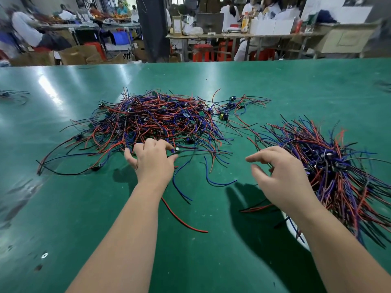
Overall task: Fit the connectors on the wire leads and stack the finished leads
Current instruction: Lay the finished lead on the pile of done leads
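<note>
Head view. Green matte surface (84, 208), two piles of leads on it.

Left hand (152, 161): at the near edge of the loose tangled heap of red, blue and black wire leads (152, 119). Thumb and forefinger pinch a small dark module (175, 151) with a cylindrical cap. The other fingers (129, 157) are loosely curled beside it. The module sits right at the heap's near rim.

A thin red-and-black lead (184, 223) and a curved blue lead (213, 180) lie on the surface near that wrist (cannot tell whether either belongs to the pinched module).

Right hand (281, 174): at the left edge of the second pile, a fanned stack of red, purple-blue and black leads (338, 172) with dark modules bunched in its middle. Its fingers are relaxed, the forefinger stretched leftward, and they grasp nothing visible. Contact with the stack's wires cannot be told.

Between the piles, on the far side, lies a small cluster of separate modules with leads (228, 108).

A white rounded object (296, 235) is partly hidden under the right forearm, with wires lying across it.

Background is blurred: red plastic stools (203, 52) and brown cardboard boxes (74, 55).
</note>
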The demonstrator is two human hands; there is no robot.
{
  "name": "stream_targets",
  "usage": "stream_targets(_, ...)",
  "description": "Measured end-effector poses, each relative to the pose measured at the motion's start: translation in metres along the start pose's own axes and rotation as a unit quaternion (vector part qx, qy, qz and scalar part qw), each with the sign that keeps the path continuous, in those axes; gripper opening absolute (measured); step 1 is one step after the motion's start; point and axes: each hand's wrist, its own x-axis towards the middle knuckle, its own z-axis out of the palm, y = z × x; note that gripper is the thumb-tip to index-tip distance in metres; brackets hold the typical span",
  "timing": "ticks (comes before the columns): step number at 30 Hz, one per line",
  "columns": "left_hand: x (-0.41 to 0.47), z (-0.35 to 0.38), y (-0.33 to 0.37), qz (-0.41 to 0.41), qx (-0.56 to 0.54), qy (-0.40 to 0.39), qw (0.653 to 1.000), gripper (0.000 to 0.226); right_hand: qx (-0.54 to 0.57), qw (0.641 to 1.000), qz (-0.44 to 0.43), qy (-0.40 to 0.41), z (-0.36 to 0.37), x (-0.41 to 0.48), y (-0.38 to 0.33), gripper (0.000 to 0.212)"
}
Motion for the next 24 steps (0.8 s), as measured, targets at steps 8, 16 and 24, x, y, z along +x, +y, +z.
stream_targets(8,-0.015,-0.034,0.020,0.139,-0.394,0.227,0.880,0.018,0.106,0.994,0.023,-0.010,0.005,-0.001,-0.001,0.017)
stream_targets(16,-0.028,-0.064,0.051,-0.099,-0.780,-0.057,0.616,0.009,0.161,0.983,0.055,-0.076,0.006,0.002,-0.002,0.025)
stream_targets(24,-0.053,-0.062,0.073,-0.136,-0.755,-0.319,0.556,0.022,0.345,0.921,0.110,-0.144,0.007,0.002,-0.010,0.018)
